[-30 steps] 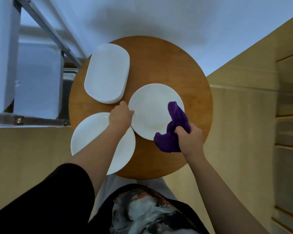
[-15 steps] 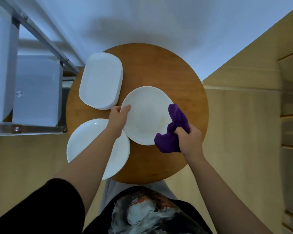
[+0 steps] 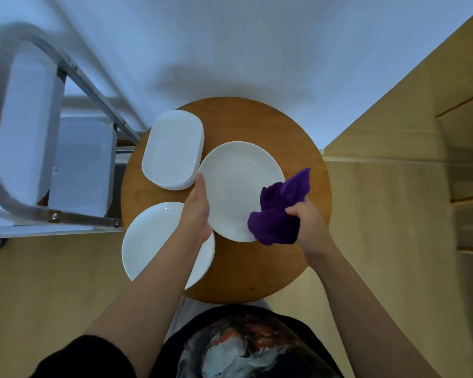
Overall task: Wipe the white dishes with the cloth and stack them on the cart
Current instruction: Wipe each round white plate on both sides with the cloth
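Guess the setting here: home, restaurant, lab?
Probably a restaurant or café dish-handling area, though a staged room is possible. Clues: stacks of identical white dishes on a small round wooden table, a wheeled metal cart alongside, and a purple cloth wiping a plate.

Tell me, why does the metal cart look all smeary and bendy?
Head view: the cart at the left edge is blurred and curved by the wide lens, likely as the camera moves; the round plate and purple cloth stay sharp; the table's shadow falls on the floor.

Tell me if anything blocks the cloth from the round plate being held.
Nothing visible does. The purple cloth, gripped by the right hand, already overlaps the plate, which the left hand holds at its edge.
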### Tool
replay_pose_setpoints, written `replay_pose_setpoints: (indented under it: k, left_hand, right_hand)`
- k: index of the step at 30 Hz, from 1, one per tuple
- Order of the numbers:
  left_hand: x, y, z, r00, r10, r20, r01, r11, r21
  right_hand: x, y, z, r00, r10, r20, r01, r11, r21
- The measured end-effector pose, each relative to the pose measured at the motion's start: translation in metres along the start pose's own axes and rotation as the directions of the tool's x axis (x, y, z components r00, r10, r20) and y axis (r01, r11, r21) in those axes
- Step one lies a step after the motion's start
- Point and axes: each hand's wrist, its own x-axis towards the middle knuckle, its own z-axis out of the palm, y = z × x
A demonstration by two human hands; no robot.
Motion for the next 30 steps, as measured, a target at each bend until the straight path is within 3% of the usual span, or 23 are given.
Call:
replay_pose_setpoints:
  k: [2, 4, 9, 13, 15, 18, 23, 27, 30]
  left_hand:
    - [-0.019, 0.011, 0.002, 1.000, 0.003, -0.014, -0.003, 1.000, -0.027]
    - [-0.038, 0.020, 0.001, 0.999, 0.042, 0.018, -0.042, 0.999, -0.034]
    - [-0.086, 0.033, -0.001, 0.993, 0.108, 0.052, -0.100, 0.985, -0.138]
    - [-0.113, 0.041, -0.007, 0.980, 0.187, 0.066, -0.177, 0.976, -0.129]
    - [-0.122, 0.046, -0.011, 0.976, 0.211, 0.055, -0.205, 0.973, -0.107]
    - [-0.132, 0.050, -0.016, 0.960, 0.267, 0.079, -0.262, 0.962, -0.071]
    - [-0.147, 0.068, -0.023, 0.938, 0.320, 0.131, -0.304, 0.944, -0.130]
    - [-0.151, 0.087, -0.030, 0.919, 0.380, 0.105, -0.359, 0.917, -0.175]
    - [-0.149, 0.096, -0.039, 0.947, 0.310, 0.084, -0.290, 0.937, -0.195]
  right_hand:
    - [0.001, -0.017, 0.009, 0.995, 0.069, 0.070, -0.064, 0.996, -0.068]
    - [0.003, -0.028, 0.019, 0.996, 0.086, 0.025, -0.077, 0.962, -0.262]
    - [-0.009, -0.038, 0.050, 0.942, -0.268, -0.202, 0.060, 0.726, -0.685]
    - [-0.019, -0.045, 0.061, 0.830, -0.465, -0.308, 0.096, 0.663, -0.742]
    - [-0.022, -0.055, 0.068, 0.768, -0.557, -0.317, 0.185, 0.666, -0.723]
    - [-0.028, -0.075, 0.081, 0.731, -0.650, -0.207, 0.343, 0.614, -0.711]
    - [-0.048, -0.106, 0.108, 0.660, -0.725, 0.196, 0.627, 0.388, -0.675]
    - [-0.072, -0.105, 0.125, 0.607, -0.727, 0.322, 0.746, 0.381, -0.546]
    - [-0.084, -0.095, 0.127, 0.560, -0.702, 0.440, 0.813, 0.362, -0.456]
